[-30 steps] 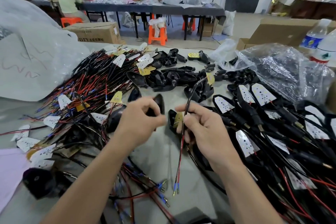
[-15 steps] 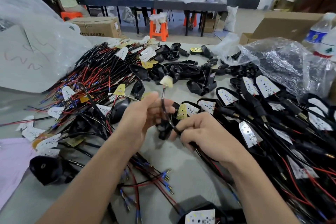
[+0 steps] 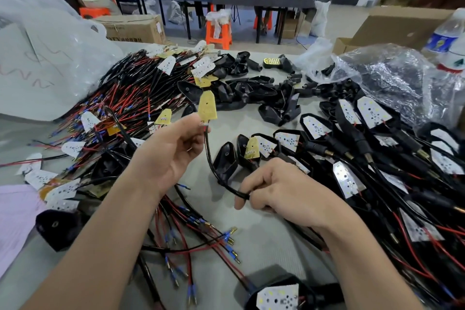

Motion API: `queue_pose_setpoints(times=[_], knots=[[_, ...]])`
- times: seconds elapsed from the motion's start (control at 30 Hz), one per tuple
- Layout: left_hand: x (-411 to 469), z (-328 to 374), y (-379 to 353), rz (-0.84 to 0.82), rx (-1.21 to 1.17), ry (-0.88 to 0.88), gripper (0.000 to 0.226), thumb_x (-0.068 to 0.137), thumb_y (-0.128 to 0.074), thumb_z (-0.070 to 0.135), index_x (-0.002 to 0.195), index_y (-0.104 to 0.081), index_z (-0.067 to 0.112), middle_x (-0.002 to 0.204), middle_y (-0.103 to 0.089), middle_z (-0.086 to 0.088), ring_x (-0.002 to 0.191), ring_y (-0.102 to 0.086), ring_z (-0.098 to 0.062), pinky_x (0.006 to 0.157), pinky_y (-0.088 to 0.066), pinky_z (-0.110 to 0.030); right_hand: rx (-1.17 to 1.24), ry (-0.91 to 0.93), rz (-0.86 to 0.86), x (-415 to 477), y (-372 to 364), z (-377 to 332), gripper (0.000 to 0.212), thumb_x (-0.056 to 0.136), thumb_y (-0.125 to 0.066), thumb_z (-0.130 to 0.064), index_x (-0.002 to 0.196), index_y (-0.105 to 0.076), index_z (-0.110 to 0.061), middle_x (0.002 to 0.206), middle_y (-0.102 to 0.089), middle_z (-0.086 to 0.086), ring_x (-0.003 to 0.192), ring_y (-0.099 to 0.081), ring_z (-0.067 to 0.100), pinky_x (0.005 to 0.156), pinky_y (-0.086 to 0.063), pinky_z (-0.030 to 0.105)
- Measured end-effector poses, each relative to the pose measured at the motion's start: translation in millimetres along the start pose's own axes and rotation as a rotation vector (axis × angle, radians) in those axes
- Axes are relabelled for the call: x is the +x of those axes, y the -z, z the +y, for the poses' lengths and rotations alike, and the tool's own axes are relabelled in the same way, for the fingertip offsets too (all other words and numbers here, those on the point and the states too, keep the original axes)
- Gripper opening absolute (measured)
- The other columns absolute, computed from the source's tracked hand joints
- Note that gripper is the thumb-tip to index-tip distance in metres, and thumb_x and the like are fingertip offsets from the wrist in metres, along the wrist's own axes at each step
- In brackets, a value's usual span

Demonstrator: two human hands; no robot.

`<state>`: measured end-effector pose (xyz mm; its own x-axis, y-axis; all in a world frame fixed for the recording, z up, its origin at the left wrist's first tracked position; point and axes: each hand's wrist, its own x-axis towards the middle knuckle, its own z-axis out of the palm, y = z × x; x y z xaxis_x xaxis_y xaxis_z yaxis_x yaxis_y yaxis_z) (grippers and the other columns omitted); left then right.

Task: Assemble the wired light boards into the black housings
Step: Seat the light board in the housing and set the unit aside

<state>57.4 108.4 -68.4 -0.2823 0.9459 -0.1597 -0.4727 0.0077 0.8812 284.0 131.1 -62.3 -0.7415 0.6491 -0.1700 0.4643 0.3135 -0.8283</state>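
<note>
Yellow-backed light board is pinched at its base by L hand and held upright. Its black cable is gripped in R hand, fingers curled. Black housing is seen btwn hands, just beside cable.

No readable text (box print blurred)

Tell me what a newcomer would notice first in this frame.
At centre, the left hand pinches a yellow arrow-shaped light board upright, its black cable looping down to the right hand, which pinches it. A tangle of red and black wires fills the left side, and black plastic housings with white boards crowd the right.
</note>
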Motion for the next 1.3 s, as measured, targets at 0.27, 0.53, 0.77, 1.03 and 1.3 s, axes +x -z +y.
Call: queue_pose_setpoints(times=[0.27,0.53,0.77,1.03,1.3], knots=[[9,17,24,0.236,-0.203,-0.139,0.015,0.098,-0.060,0.008,0.090,-0.072,0.012,0.067,-0.070,0.002,0.059,-0.060,-0.003,0.063,-0.051,-0.013,0.107,0.021,-0.069,-8,10,1,0.027,0.067,-0.057,-0.013,0.080,-0.080,-0.020,0.051,-0.040,0.007,0.048,-0.026,0.017,0.047,-0.022,0.023],[17,15,28,0.375,-0.411,-0.253,0.003,0.096,-0.068,0.006,0.095,-0.068,0.009,0.070,-0.072,0.001,0.060,-0.062,-0.003,0.063,-0.049,-0.012,0.348,0.080,-0.371,-22,31,11,0.013,0.082,-0.061,-0.010,0.083,-0.074,-0.014,0.053,-0.056,0.004,0.045,-0.030,0.010,0.045,-0.023,0.020],[16,7,24,0.305,-0.273,-0.227,0.029,0.106,-0.055,0.030,0.111,-0.069,0.006,0.093,-0.080,-0.005,0.078,-0.072,-0.010,0.072,-0.057,-0.020,0.594,0.159,-0.366,-21,37,18,0.010,0.085,-0.062,-0.010,0.084,-0.072,-0.012,0.061,-0.064,0.007,0.039,-0.038,0.002,0.041,-0.027,0.010],[-2,-44,-14,0.174,1.451,-0.237,0.081,0.083,-0.057,0.072,0.153,-0.034,0.038,0.104,-0.062,0.022,0.093,-0.057,-0.012,0.079,-0.043,-0.033,0.773,0.308,0.455,1,20,11,0.020,0.080,-0.063,-0.002,0.078,-0.078,-0.015,0.072,-0.070,0.011,0.052,-0.053,0.011,0.052,-0.045,0.017],[-2,-46,-13,0.169,1.364,-0.301,0.090,0.072,-0.090,0.038,0.150,-0.044,0.037,0.107,-0.058,0.016,0.094,-0.058,-0.013,0.085,-0.047,-0.030,0.603,0.160,0.628,17,-5,7,0.018,0.082,-0.069,0.000,0.078,-0.080,-0.015,0.071,-0.072,0.011,0.064,-0.060,0.018,0.062,-0.050,0.028]])
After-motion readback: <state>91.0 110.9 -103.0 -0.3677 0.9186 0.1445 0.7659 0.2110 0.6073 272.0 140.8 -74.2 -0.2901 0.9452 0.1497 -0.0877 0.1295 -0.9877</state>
